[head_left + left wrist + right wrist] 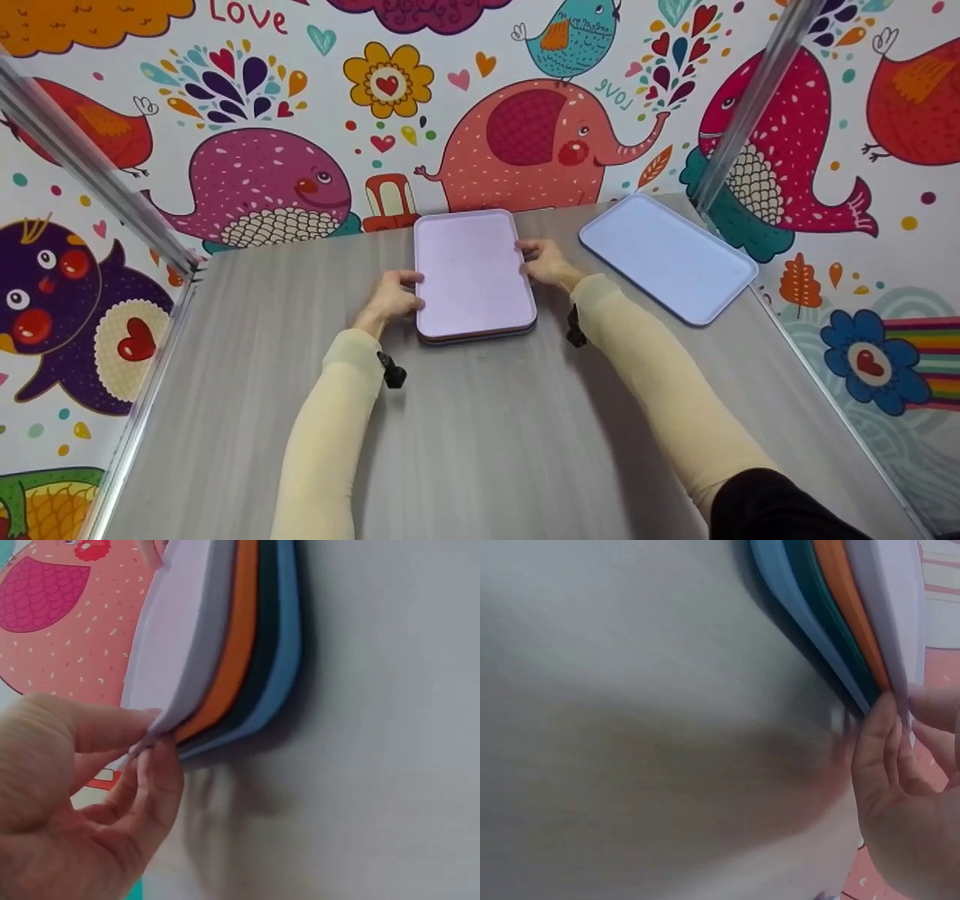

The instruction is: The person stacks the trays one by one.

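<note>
A pale lilac tray (475,274) tops a stack in the middle of the table. Under it show an orange tray (238,652), a dark green tray (821,600) and a blue tray (289,652). My left hand (394,296) pinches the lilac tray's left rim between thumb and fingers. On the opposite side, my right hand (547,262) pinches its right rim, thumb above and fingers beneath. Both wrist views show the lilac rim held, with the lower trays' edges close to the fingertips.
A light blue tray (667,259) lies at an angle at the table's back right. Metal posts (757,105) stand at the back corners. A wall with cartoon animals (525,150) rises directly behind the grey table (480,435).
</note>
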{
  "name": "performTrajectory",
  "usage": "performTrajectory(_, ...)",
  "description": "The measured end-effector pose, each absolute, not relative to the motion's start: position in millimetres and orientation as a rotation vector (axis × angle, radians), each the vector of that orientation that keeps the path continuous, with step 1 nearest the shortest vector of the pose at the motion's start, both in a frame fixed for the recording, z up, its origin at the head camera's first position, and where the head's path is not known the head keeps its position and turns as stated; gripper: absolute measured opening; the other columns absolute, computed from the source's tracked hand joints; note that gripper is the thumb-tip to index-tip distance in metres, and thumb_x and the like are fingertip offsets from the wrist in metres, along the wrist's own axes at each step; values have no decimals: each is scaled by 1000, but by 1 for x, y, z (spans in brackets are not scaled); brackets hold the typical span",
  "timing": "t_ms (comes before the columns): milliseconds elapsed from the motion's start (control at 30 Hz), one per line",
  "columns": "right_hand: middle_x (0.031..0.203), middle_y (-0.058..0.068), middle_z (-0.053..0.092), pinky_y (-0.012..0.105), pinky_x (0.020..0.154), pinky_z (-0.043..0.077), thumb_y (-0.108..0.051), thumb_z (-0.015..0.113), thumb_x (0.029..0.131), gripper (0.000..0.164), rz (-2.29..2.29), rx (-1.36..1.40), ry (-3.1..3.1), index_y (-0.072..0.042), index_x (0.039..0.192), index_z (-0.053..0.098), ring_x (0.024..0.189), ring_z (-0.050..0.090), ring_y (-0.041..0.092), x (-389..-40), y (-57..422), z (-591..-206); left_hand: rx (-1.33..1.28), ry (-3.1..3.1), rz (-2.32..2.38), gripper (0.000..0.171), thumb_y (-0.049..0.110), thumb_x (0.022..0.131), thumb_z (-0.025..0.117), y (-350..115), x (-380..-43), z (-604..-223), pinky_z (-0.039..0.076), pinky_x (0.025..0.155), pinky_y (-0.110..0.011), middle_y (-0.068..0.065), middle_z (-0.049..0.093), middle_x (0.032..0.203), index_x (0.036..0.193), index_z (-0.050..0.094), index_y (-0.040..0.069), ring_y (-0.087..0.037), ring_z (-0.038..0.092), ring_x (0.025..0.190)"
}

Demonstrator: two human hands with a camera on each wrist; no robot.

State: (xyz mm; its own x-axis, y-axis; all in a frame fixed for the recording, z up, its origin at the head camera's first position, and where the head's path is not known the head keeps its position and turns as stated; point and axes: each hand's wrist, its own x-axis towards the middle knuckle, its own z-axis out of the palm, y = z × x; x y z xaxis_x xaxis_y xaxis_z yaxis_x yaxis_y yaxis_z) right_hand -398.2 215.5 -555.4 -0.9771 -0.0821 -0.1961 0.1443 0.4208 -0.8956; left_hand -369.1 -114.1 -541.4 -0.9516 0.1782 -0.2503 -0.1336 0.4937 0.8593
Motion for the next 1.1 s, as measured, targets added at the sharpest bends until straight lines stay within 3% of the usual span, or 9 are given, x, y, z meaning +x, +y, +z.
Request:
performTrajectory(233,145,26,59,44,107,52,9,60,91,61,-1509,-34,2596,3,151,54,126,58,34,-401,209,-557,37,2472,1407,62,-10,82,72,-115,-371,-542,63,82,-46,-21,64,134,142,65,4,-31,62,110)
performTrajectory(467,151,24,55,45,113,47,7,57,93,61,-1446,-17,2608,1,153,53,132,54,35,-397,208,-555,61,2535,1294,59,-6,85,67,-111,-368,-538,57,96,-44,-21,62,136,143,62,3,-33,59,118)
performTrajectory(800,147,25,58,43,110,50,10,58,91,60,-1433,13,2561,2,151,55,129,56,33,-391,208,-552,37,2579,1221,49,6,92,63,-104,-364,-529,60,93,-46,-21,62,135,141,63,2,-33,63,112)
performTrajectory(967,144,24,58,43,99,56,11,56,91,61,-1479,34,2485,1,151,54,119,59,29,-385,212,-545,-3,2545,1214,47,11,97,65,-101,-364,-521,60,94,-46,-18,61,139,143,61,6,-32,64,111)
performTrajectory(1100,139,24,60,41,85,60,12,54,91,61,-1515,36,2433,2,151,54,106,60,26,-380,216,-542,77,2599,1128,49,16,96,68,-98,-364,-514,56,97,-46,-20,63,136,143,62,4,-32,63,111)
